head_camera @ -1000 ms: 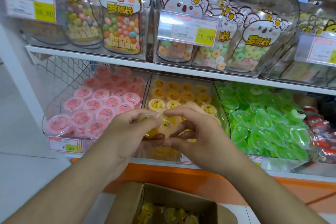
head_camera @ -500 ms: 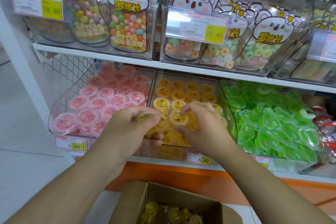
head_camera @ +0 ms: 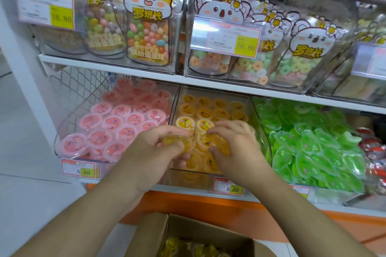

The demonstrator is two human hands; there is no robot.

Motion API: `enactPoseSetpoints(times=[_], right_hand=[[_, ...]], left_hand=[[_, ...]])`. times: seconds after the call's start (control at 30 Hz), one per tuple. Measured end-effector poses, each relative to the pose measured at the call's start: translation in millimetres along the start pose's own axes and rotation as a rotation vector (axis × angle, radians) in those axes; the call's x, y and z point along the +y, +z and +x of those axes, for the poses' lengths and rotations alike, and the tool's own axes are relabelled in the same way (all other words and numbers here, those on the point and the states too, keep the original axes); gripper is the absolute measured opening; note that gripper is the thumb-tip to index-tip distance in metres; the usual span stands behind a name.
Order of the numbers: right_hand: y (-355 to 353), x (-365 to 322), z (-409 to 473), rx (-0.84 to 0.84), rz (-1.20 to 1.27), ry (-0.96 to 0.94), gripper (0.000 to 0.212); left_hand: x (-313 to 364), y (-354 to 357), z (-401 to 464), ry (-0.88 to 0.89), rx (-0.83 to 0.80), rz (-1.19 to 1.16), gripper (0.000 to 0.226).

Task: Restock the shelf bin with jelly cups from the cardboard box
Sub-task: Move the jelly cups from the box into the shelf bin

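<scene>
Step in hand: placing jelly cups into the bin (head_camera: 177, 98). Pink cups (head_camera: 112, 123) fill the neighbouring bin at left. Left hand (head_camera: 150, 152) grips one yellow cup (head_camera: 174, 140) at the bin's front left. Right hand (head_camera: 236, 144), just beside it, pinches a second cup (head_camera: 208, 142) among the front rows. Green cups (head_camera: 313, 142) lie at right. Next move, as judged: seat both cups flat, release, then reach down to the box (head_camera: 150, 233) below, which holds more.

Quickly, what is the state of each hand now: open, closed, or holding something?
Left hand: grips a yellow jelly cup.
Right hand: pinches another yellow jelly cup in the middle bin.
</scene>
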State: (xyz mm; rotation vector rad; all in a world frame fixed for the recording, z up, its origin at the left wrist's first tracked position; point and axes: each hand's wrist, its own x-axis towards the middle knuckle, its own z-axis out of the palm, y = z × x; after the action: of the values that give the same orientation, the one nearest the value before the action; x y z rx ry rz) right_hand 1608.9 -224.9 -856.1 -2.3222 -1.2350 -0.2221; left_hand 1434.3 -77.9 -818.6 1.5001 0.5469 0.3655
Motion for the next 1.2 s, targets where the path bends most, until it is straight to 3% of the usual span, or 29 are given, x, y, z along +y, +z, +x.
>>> enactPoseSetpoints(times=[0.13, 0.23, 0.57, 0.67, 0.77, 0.87, 0.97, 1.2], right_hand=[[-21.4, -19.2, -2.4, -0.024, 0.501, 0.102, 0.022], [-28.9, -33.4, -4.4, -0.109, 0.71, 0.097, 0.017], [-24.0, -47.9, 2.1, -0.195, 0.684, 0.126, 0.024], [-22.2, -49.9, 7.0, -0.157, 0.615, 0.218, 0.029], [-12.2, -47.1, 14.1, -0.114, 0.355, 0.223, 0.031], [-0.3, -50.7, 19.7, -0.189, 0.203, 0.228, 0.032], [10.1, -54.1, 23.3, -0.26, 0.124, 0.173, 0.034], [24.8, -46.8, 27.4, -0.17, 0.124, 0.099, 0.036]], left_hand=[[-4.4, -1.5, -0.9, 0.197, 0.046, 0.435, 0.036], [-7.2, 2.0, -1.7, 0.216, 0.075, 0.379, 0.052], [-6.3, 3.6, -4.3, 0.317, 0.101, 0.399, 0.049], [-9.7, -4.4, -1.7, 0.354, 0.128, 0.609, 0.059], [-13.0, -12.7, -0.4, 0.389, 0.132, 0.815, 0.055], [-18.8, -17.2, 0.0, 0.379, 0.077, 0.935, 0.055], [-23.6, -17.3, -0.5, 0.371, 0.039, 0.964, 0.062], [-27.9, -19.9, 2.0, 0.348, 0.041, 0.944, 0.057]])
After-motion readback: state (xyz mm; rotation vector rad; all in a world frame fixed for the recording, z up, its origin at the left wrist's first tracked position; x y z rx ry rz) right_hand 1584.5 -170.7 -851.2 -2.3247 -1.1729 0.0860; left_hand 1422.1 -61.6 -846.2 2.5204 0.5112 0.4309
